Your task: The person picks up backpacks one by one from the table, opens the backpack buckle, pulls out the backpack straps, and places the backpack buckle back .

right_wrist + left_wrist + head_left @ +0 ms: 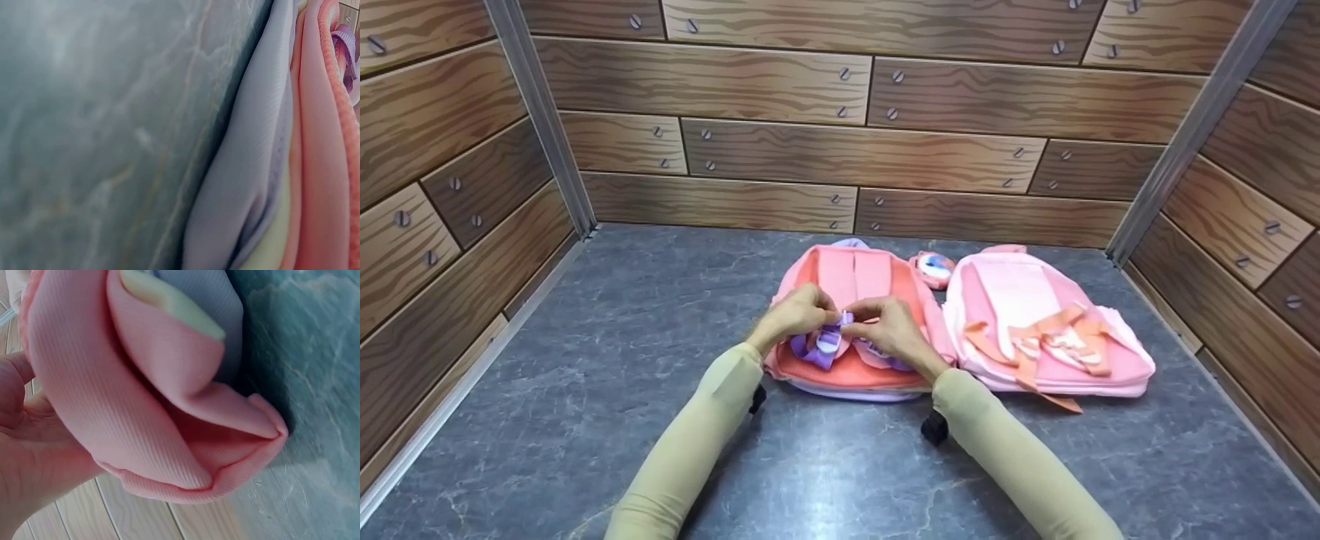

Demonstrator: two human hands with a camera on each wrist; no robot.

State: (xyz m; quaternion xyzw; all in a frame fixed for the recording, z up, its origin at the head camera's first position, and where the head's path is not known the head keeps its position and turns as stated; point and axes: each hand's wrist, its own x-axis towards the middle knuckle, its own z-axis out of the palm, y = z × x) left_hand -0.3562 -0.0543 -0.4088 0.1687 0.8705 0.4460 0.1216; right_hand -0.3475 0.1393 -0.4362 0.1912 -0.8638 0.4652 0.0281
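Observation:
A coral and pink backpack lies with its shoulder straps facing up in the middle of the table. Purple webbing with a pale buckle lies over its lower part. My left hand pinches the webbing from the left, near the buckle. From the other side my right hand pinches it too, fingertips close to the left ones. In the left wrist view, the left hand is partly hidden behind a gaping pink side pocket. The right wrist view shows the bag's lavender edge, not the hand.
A pale pink backpack with loose orange straps lies against the right side of the first. Behind, between the two bags, is a small round coral item with a blue and white face. Wood-patterned walls enclose the dark marbled table.

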